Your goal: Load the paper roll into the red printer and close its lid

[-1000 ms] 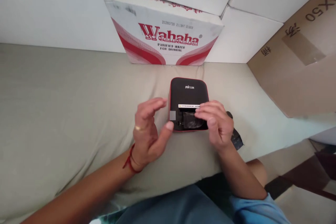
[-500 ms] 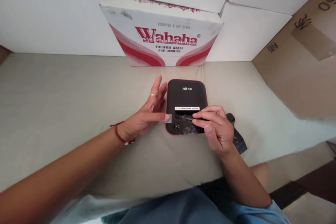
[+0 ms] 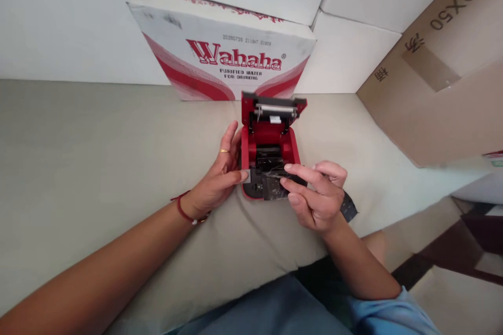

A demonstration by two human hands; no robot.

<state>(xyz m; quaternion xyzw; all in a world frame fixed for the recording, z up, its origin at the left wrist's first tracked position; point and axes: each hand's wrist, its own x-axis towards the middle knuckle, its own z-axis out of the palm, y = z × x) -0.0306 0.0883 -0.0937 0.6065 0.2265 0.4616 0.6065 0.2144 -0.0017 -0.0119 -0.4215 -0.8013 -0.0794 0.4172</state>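
Observation:
A small label printer (image 3: 295,147) stands on the cloth-covered surface in front of me, its lid (image 3: 275,102) swung up and its red inside showing. A pale roller is visible under the lid. My left hand (image 3: 218,175) grips the printer's left side, with the thumb on a grey latch (image 3: 246,175) and the other fingers along the wall. A dark, shiny strip (image 3: 273,188) comes out over the printer's front. My right hand (image 3: 320,193) has its index and middle fingertips at this strip, fingers apart, the thumb clear of it.
Behind the printer leans a white and red water carton (image 3: 236,57) against white boxes (image 3: 346,52). A large brown cardboard box (image 3: 451,99) stands at the right. Partly behind my right hand lies a black item (image 3: 349,208). Greenish cloth (image 3: 98,167) covers the surface.
My left hand came down onto the printer's left side, thumb on the latch. The lid, closed before, has sprung up. My right fingers stayed near the dark strip.

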